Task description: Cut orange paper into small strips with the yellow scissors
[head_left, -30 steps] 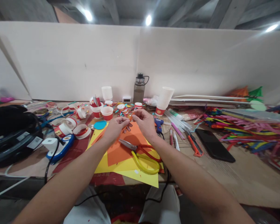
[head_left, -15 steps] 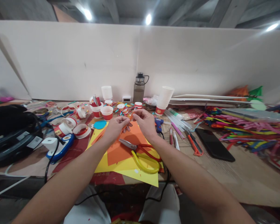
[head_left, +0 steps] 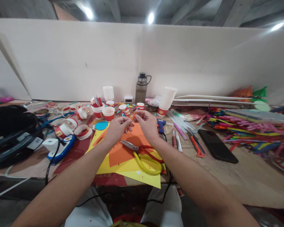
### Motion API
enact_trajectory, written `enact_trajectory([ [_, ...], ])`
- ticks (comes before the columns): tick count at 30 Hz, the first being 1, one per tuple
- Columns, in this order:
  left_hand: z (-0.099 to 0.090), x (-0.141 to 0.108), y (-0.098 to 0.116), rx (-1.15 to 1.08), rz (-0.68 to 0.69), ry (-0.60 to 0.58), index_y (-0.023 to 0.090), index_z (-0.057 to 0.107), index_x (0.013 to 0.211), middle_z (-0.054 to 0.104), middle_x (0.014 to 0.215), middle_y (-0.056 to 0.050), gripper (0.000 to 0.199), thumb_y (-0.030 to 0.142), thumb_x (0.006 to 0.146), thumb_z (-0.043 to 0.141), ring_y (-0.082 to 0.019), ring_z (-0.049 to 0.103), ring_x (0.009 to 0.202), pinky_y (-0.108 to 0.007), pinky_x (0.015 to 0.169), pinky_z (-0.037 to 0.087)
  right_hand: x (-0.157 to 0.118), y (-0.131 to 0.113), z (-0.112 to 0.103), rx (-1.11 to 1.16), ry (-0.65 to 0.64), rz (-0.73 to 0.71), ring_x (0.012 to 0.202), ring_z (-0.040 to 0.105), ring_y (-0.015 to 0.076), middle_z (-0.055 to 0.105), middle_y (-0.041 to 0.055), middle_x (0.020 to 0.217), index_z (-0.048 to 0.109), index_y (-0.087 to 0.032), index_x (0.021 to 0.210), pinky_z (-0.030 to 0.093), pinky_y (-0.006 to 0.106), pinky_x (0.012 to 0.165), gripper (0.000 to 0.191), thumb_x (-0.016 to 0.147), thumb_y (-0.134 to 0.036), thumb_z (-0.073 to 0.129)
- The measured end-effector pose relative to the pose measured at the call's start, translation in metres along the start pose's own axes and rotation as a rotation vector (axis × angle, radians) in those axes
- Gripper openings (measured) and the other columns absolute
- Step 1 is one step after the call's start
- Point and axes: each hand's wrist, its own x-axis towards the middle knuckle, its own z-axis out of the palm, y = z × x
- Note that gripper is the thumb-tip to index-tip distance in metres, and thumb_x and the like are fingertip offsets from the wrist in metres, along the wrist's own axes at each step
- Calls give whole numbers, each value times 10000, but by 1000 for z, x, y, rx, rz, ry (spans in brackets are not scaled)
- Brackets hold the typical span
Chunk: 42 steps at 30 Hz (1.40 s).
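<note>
Between my two hands is a small strip of orange paper (head_left: pixel 133 117), mostly covered by fingers. My left hand (head_left: pixel 119 128) pinches one end of it, and my right hand (head_left: pixel 146 124) pinches the other, fingertips almost meeting. Below them lie an orange paper sheet (head_left: pixel 119 157) and yellow paper (head_left: pixel 146 179). Scissors (head_left: pixel 142 154) with one red and one yellow handle rest on these sheets, blades pointing left. A blue paper disc (head_left: pixel 101 126) lies beyond my left hand.
Paper cups (head_left: pixel 108 113) and a water bottle (head_left: pixel 141 90) stand at the back. A blue glue gun (head_left: pixel 161 125), a box cutter (head_left: pixel 198 146) and a phone (head_left: pixel 217 146) lie to the right. At left are a power strip (head_left: pixel 61 149) and cut cup rings (head_left: pixel 82 131).
Hardly anything differs. Both hands keep pinching the orange paper strip in nearly the same place, and the scissors and sheets have not moved.
</note>
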Motion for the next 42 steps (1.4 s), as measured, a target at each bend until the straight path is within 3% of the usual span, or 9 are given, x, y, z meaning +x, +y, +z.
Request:
enact_trajectory([
  [22, 0, -1, 3, 32, 6, 11, 129, 640, 751, 665, 677, -58, 280, 399, 809, 593, -88, 531, 499, -214, 467, 395, 0, -1, -1, -62, 19, -56, 723, 598, 127, 659, 19, 799, 628, -179, 838, 493, 274, 720, 137, 761, -292, 606],
  [42, 1, 2, -4, -164, -98, -37, 114, 616, 784, 681, 724, -74, 178, 289, 753, 622, -90, 545, 494, -232, 512, 426, 2, -1, -2, -78, 62, -13, 648, 576, 108, 640, -1, 729, 617, -170, 796, 478, 248, 658, 117, 737, -271, 611],
])
